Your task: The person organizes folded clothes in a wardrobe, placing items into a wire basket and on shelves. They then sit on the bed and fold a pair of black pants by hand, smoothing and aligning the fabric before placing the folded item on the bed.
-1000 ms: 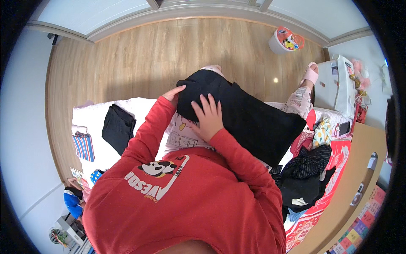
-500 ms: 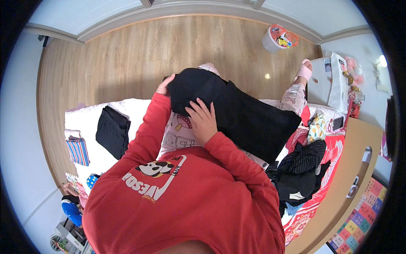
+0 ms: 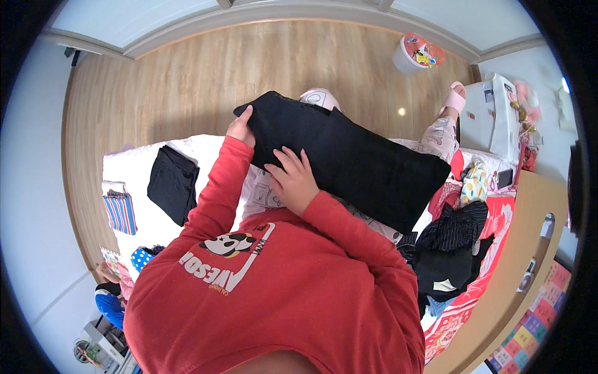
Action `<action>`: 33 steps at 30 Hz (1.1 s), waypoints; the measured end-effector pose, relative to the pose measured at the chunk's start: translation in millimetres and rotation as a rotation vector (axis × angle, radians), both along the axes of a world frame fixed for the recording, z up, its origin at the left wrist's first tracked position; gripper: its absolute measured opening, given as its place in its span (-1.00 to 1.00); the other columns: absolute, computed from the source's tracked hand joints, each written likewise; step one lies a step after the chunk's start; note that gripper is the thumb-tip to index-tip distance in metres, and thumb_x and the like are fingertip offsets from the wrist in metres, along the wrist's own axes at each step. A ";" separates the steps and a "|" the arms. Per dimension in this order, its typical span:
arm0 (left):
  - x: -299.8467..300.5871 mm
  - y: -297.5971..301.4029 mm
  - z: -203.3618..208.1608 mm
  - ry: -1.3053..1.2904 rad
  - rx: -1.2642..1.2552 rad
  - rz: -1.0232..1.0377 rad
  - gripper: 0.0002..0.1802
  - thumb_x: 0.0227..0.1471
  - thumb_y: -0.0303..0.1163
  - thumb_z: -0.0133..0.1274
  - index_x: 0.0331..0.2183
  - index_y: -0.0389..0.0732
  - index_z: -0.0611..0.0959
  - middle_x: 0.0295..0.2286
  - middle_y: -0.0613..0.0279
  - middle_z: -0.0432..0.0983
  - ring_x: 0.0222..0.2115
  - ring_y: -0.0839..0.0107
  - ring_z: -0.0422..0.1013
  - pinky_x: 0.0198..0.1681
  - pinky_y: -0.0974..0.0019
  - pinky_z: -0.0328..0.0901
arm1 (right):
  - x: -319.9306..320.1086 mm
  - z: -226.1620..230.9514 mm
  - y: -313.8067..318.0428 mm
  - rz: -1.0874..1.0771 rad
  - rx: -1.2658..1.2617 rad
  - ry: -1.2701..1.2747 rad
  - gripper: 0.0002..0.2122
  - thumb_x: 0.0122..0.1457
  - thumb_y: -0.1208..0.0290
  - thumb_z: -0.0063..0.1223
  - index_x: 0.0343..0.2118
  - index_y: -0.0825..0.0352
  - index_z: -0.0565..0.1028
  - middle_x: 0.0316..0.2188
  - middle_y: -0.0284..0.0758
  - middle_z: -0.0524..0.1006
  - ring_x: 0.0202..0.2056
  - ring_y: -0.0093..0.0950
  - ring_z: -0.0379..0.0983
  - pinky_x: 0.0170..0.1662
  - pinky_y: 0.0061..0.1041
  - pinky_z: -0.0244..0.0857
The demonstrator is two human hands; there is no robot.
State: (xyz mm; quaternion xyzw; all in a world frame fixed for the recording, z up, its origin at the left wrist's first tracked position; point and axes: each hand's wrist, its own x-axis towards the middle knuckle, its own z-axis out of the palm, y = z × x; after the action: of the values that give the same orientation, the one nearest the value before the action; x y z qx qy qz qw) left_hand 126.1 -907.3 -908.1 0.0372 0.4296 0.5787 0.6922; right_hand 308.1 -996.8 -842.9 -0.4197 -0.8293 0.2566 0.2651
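A black garment (image 3: 349,156), folded into a long flat strip, lies across my lap, over the light patterned trousers on my legs. At its left end my left hand (image 3: 242,128) is closed on the cloth, thumb on top and fingers hidden underneath. My right hand (image 3: 293,179) rests with fingers spread on the near edge of the cloth, left of its middle. The garment's right end reaches toward the heap of dark clothes.
To the left on the white bed cover (image 3: 215,149) lie a folded black garment (image 3: 173,184) and striped cloth (image 3: 119,212). Rumpled dark clothes (image 3: 448,249) and a phone (image 3: 505,179) are at right. A white bucket (image 3: 408,60) stands on the floor; another person (image 3: 111,305) is at lower left.
The garment's left end has been raised and straightened by my left hand, so its far edge lies flatter. My right hand stays on the cloth. The view has shifted slightly.
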 end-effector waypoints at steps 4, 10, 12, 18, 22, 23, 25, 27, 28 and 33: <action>48.2 -16.8 76.2 0.622 0.157 -0.077 -0.65 0.03 -0.22 -0.04 -0.53 -0.34 0.55 -0.57 0.31 0.48 -0.59 0.56 0.37 -0.51 0.49 0.27 | 37.1 6.8 6.3 -0.119 -0.334 0.377 -0.77 0.02 0.48 -0.09 -0.22 0.24 0.44 -0.15 -0.22 0.37 -0.08 -0.30 0.30 -0.06 -0.25 0.20; 97.6 -50.7 79.4 1.494 0.947 -0.623 -0.49 -0.28 -0.40 0.16 -0.16 -0.15 0.45 -0.10 -0.04 0.25 -0.06 0.00 0.17 -0.03 0.13 0.10 | 99.9 -37.9 35.6 -0.429 -1.083 1.110 -0.56 0.16 0.12 -0.26 -0.01 0.35 0.23 -0.08 -0.19 0.33 -0.14 -0.36 0.35 -0.16 -0.29 0.30; 89.9 -56.5 75.1 1.698 0.799 -0.599 -0.29 -0.41 -0.44 0.21 -0.07 -0.12 0.39 -0.06 -0.04 0.21 -0.03 -0.02 0.14 0.03 0.10 0.05 | 104.7 -25.8 47.6 -0.557 -1.338 1.222 -0.52 0.12 0.11 -0.17 -0.01 0.36 0.21 -0.06 -0.18 0.30 -0.13 -0.37 0.34 -0.16 -0.29 0.29; 62.6 -67.3 60.1 1.470 0.602 -0.566 -0.22 -0.39 -0.46 0.23 -0.03 -0.17 0.31 -0.16 -0.01 0.29 -0.14 0.11 0.24 -0.10 0.28 0.19 | 100.7 -52.7 54.6 -0.521 -0.849 0.492 -0.72 -0.05 0.43 0.04 -0.29 0.50 0.42 -0.45 -0.31 0.48 -0.40 -0.56 0.38 -0.26 -0.61 0.24; 58.9 -73.7 58.6 1.426 0.543 -0.622 -0.20 -0.40 -0.43 0.25 -0.02 -0.16 0.31 -0.23 0.05 0.32 -0.26 0.24 0.28 -0.21 0.33 0.23 | 105.4 -49.9 56.5 -0.617 -0.614 0.701 -0.75 -0.09 0.51 -0.02 -0.31 0.49 0.41 -0.45 -0.28 0.48 -0.40 -0.56 0.38 -0.27 -0.60 0.25; 59.0 -75.3 59.0 1.392 0.502 -0.648 -0.20 -0.40 -0.42 0.26 -0.02 -0.16 0.31 -0.24 0.07 0.32 -0.28 0.27 0.28 -0.23 0.34 0.23 | 111.1 -50.0 55.8 -0.635 -0.613 0.632 -0.75 -0.08 0.51 -0.05 -0.29 0.47 0.40 -0.42 -0.21 0.48 -0.37 -0.49 0.39 -0.25 -0.55 0.25; 59.7 -77.1 57.1 1.367 0.522 -0.585 -0.25 -0.36 -0.37 0.25 -0.04 -0.18 0.34 -0.25 0.11 0.30 -0.33 0.33 0.27 -0.26 0.37 0.24 | 116.5 -55.4 53.0 -0.682 -0.585 0.368 -0.72 -0.10 0.51 -0.04 -0.25 0.44 0.37 -0.32 -0.15 0.45 -0.28 -0.34 0.39 -0.21 -0.45 0.26; 57.5 -77.4 50.2 1.300 0.482 -0.559 -0.31 -0.31 -0.31 0.23 -0.06 -0.19 0.36 -0.27 0.14 0.29 -0.35 0.39 0.27 -0.29 0.39 0.23 | 122.0 -38.2 46.5 -0.694 -0.329 -0.032 -0.65 -0.13 0.48 0.00 -0.20 0.41 0.33 -0.26 -0.11 0.40 -0.21 -0.25 0.34 -0.16 -0.39 0.24; 51.7 -78.4 40.1 1.244 0.427 -0.563 -0.34 -0.27 -0.28 0.22 -0.07 -0.20 0.38 -0.27 0.15 0.29 -0.35 0.41 0.26 -0.30 0.41 0.23 | 120.5 -18.9 44.3 -0.685 -0.199 -0.230 -0.61 -0.14 0.47 0.02 -0.18 0.40 0.31 -0.23 -0.10 0.38 -0.18 -0.20 0.32 -0.14 -0.36 0.23; 40.9 -64.9 10.1 1.036 0.254 -0.597 -0.68 -0.07 -0.30 0.06 -0.26 -0.30 0.51 -0.53 0.30 0.45 -0.54 0.59 0.30 -0.43 0.53 0.23 | 83.7 20.1 21.5 -0.171 -0.090 -0.057 -0.27 -0.29 0.27 0.22 0.01 0.32 0.16 -0.07 -0.11 0.25 -0.01 -0.13 0.14 0.03 -0.16 0.03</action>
State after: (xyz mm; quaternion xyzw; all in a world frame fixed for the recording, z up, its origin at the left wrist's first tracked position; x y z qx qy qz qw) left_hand 167.0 -972.2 -898.0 0.5149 0.6090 0.3132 0.5157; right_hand 391.7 -975.2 -822.8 -0.5077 -0.7852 0.2581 0.2431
